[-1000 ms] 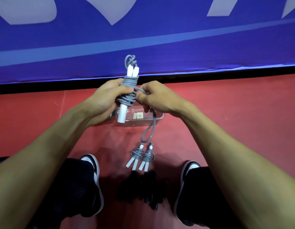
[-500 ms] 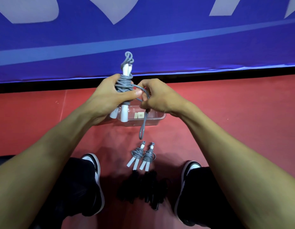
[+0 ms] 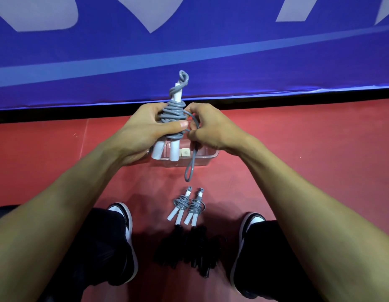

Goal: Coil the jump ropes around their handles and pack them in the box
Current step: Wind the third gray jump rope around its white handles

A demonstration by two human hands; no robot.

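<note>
My left hand (image 3: 145,131) grips a grey jump rope (image 3: 172,114) coiled around its two white handles, held upright in front of me. My right hand (image 3: 207,127) pinches the free grey rope loop (image 3: 190,168), which hangs down from the coil. Below the hands, partly hidden by them, a clear plastic box (image 3: 207,159) sits on the red floor. Two coiled grey ropes with white handles (image 3: 186,205) lie side by side on the floor nearer to me. A pile of black jump ropes (image 3: 189,247) lies between my shoes.
A blue banner with pale shapes (image 3: 189,51) stands along the far edge of the red floor (image 3: 319,149). My two black-and-white shoes (image 3: 126,236) flank the black pile.
The hanging loop has grown shorter as more rope went around the handles. The bundle turned so both white handle ends point down, and both hands rose slightly.
</note>
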